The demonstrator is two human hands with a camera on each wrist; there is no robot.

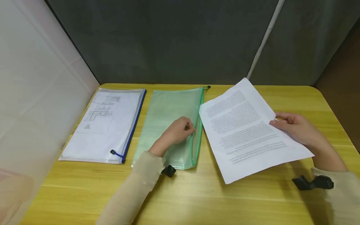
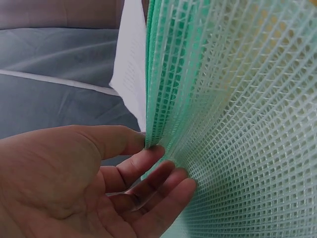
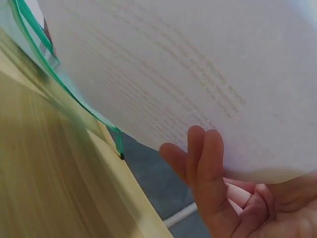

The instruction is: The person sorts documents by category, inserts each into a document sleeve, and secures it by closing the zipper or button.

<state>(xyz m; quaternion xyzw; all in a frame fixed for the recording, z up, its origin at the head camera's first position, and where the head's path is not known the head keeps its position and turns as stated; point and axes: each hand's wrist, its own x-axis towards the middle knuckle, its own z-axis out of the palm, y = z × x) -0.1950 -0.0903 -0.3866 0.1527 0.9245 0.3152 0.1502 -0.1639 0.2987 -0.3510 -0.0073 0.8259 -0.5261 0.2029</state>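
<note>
A green mesh zipper pouch (image 1: pixel 168 106) lies on the table, its zipper side facing right and parted. My left hand (image 1: pixel 178 129) pinches the upper edge of that opening between thumb and index finger; the left wrist view shows the green mesh (image 2: pixel 247 124) lifted by this pinch. On the right, my right hand (image 1: pixel 295 128) holds a printed paper sheet (image 1: pixel 239 131) by its right edge, thumb on top and fingers underneath. The sheet is tilted above the table, and its left corner is close to the pouch's opening. Whether that corner touches the pouch I cannot tell.
Left of the green pouch lies a clear pouch (image 1: pixel 104 125) with a blue zipper, papers inside it. The yellow wooden table (image 1: pixel 197 200) ends at a dark grey panel (image 1: pixel 168 40) behind. A white sheet-like wall (image 1: pixel 42 78) borders the left side.
</note>
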